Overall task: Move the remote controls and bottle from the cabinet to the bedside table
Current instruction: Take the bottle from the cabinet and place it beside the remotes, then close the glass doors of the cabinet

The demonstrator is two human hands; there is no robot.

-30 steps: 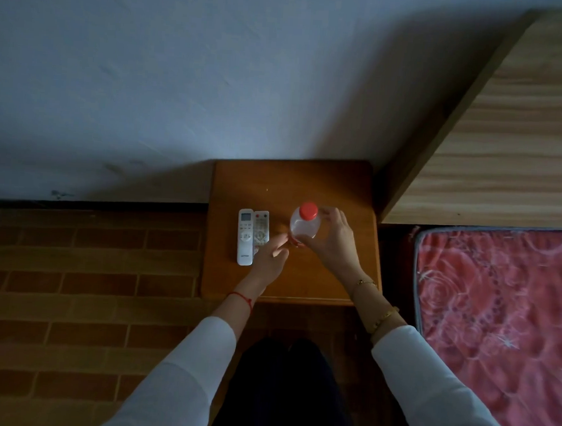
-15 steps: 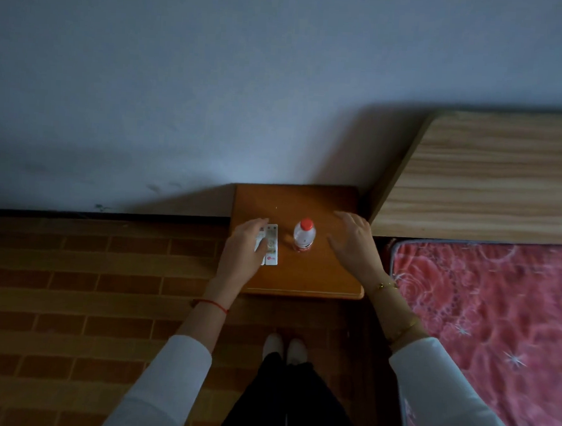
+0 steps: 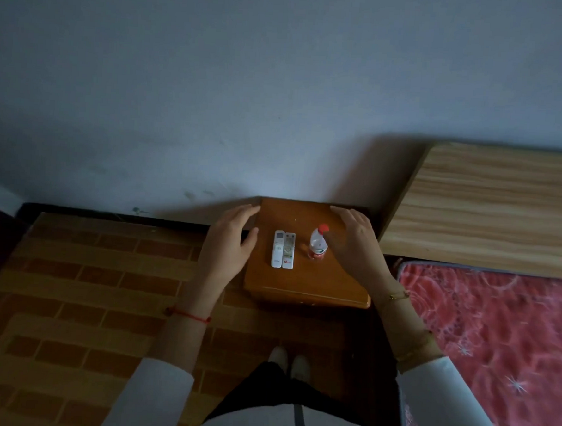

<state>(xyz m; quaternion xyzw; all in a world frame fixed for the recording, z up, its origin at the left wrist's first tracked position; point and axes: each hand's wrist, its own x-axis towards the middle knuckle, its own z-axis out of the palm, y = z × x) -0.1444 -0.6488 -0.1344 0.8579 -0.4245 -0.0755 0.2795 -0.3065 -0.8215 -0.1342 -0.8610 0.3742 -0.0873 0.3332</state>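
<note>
Two white remote controls lie side by side on the brown wooden bedside table (image 3: 327,288): the left remote (image 3: 277,249) and the right remote (image 3: 288,250). A small clear bottle (image 3: 317,247) with a red cap and red label stands upright just right of them. My left hand (image 3: 230,239) hovers at the table's left edge, fingers apart, holding nothing. My right hand (image 3: 356,247) hovers just right of the bottle, fingers spread, also empty. Neither hand touches an object.
A bed with a red patterned cover (image 3: 496,331) and a light wooden headboard (image 3: 497,209) stands right of the table. A pale wall (image 3: 247,95) rises behind. The floor (image 3: 88,283) has a brick pattern. My feet (image 3: 288,364) are below the table.
My right hand let go of the bottle, which now stands on the table. My left hand came off the remotes and moved left. Both hands rose and the view pulled back.
</note>
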